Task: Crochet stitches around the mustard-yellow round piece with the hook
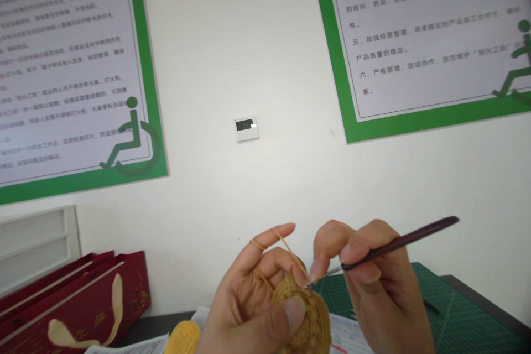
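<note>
Low in the head view, my left hand (257,293) pinches a round mustard-coloured crochet piece (317,321) between thumb and fingers. Mustard yarn (286,244) wraps round its raised index finger and runs down to the edge of the piece. My right hand (373,276) grips a crochet hook (409,237) with a dark handle and a thin metal shaft. The hook's tip meets the top edge of the crochet piece, close to the left fingertips. A yellow ball of yarn (182,337) lies left of my left hand, partly cut off by the frame.
Dark red gift bags (95,293) with cream ribbon handles stand at the left. A green cutting mat (460,310) lies at the right on the dark table (481,290). Printed papers (350,334) lie under my hands. Behind, the white wall holds green-framed posters (348,116) and a thermostat (245,129).
</note>
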Tool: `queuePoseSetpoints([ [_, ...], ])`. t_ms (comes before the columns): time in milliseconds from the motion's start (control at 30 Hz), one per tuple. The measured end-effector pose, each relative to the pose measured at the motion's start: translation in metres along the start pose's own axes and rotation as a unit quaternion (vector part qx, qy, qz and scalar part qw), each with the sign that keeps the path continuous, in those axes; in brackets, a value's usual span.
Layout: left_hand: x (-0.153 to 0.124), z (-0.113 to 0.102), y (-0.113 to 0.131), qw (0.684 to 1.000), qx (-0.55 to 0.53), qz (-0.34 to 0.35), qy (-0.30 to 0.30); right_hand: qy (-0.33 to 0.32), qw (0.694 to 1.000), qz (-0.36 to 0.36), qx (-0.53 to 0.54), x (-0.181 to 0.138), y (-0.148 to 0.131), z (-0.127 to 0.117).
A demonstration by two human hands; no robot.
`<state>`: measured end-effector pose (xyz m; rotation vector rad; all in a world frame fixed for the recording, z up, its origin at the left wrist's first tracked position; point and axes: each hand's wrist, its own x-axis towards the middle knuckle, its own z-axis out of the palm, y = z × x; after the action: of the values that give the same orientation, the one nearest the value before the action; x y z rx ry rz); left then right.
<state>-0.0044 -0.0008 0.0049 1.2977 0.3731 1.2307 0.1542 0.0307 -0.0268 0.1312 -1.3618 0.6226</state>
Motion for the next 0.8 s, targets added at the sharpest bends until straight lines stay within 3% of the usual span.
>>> queuePoseSetpoints([
  [533,-0.001,0.003,0.0,1.0,-0.004,0.007,0.027,0.032,0.996,-0.056,-0.066,0.004,-0.001,0.013],
  [800,-0.003,0.01,-0.001,0.997,-0.016,0.028,0.076,0.022,0.964,-0.182,-0.195,-0.009,0.017,0.006],
])
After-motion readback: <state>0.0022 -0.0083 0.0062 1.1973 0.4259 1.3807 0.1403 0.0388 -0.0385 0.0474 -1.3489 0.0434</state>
